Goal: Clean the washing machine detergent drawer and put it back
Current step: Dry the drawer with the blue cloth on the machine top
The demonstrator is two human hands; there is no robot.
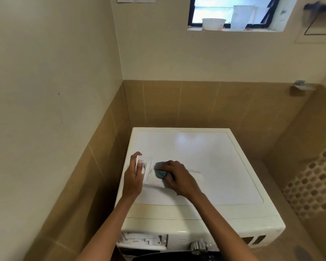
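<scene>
The white detergent drawer (154, 178) lies on top of the white washing machine (205, 153), near its left edge. My left hand (134, 176) grips the drawer's left end and steadies it. A crumpled blue cloth (159, 170) is pressed into the drawer under the fingers of my right hand (177, 176). On the machine's front at the top left, the drawer slot (145, 240) stands open, with white plastic fittings visible inside.
A silver control dial (199, 246) sits on the front panel right of the slot. Tiled walls close in on the left and behind. A perforated basket (312, 183) stands at the right. White containers (214, 23) rest on the window sill above.
</scene>
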